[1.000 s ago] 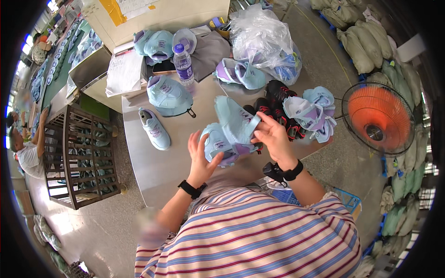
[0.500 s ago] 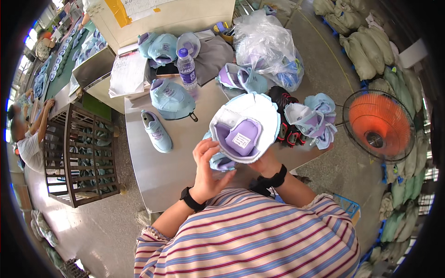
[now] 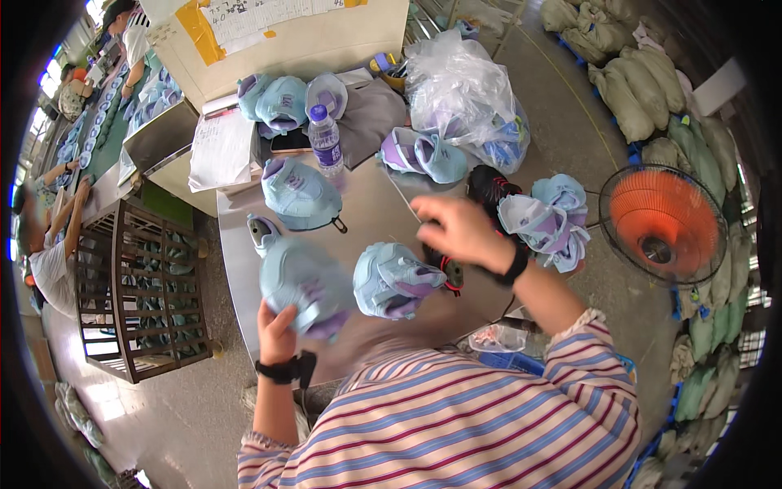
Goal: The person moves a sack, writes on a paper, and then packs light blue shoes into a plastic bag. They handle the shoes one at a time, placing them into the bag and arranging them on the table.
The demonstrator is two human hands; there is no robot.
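Note:
My left hand (image 3: 278, 330) grips a light blue shoe upper (image 3: 300, 281) by its lower edge, lifted over the left part of the table and blurred. My right hand (image 3: 460, 230) is over the table's right side, somewhat smeared, fingers and thumb apart with nothing visible in them. Beneath and beside it are black-and-red shoes (image 3: 490, 186), partly covered by the hand. Between my hands rests a blue and purple pair of uppers (image 3: 395, 281). A finished light blue shoe (image 3: 262, 231) shows only its heel end behind the held upper. Beyond stands another blue upper (image 3: 300, 196) with a dark loop.
More uppers (image 3: 285, 104) sit at the back near a water bottle (image 3: 326, 140) and papers (image 3: 221, 147). Uppers (image 3: 423, 155) and a nested stack (image 3: 547, 218) lie to the right. A plastic bag (image 3: 460, 85), orange fan (image 3: 664, 220) and slatted rack (image 3: 147, 285) surround the table.
The upper has turned from its open side to its outside and moved left in my left hand. My right hand has let go of it and moved up beside the black shoes.

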